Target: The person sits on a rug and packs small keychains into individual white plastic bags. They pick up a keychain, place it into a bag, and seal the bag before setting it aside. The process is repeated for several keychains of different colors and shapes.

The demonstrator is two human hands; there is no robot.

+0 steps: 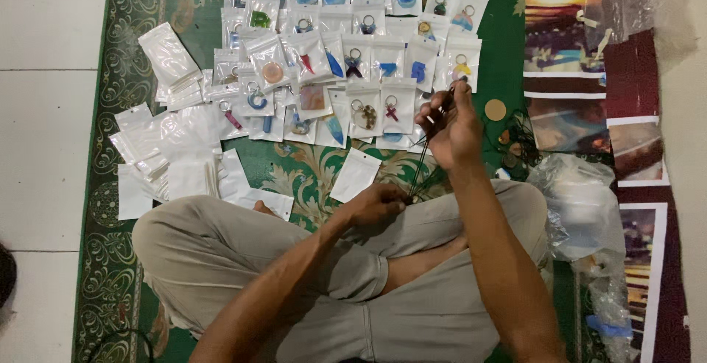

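Right hand pinched on dark cords held up, left hand gripping their lower end, bagged keychains on green rug

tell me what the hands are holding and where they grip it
A bundle of thin dark cords. The right hand pinches its upper end in the fingers; the left hand grips the lower end over the lap.
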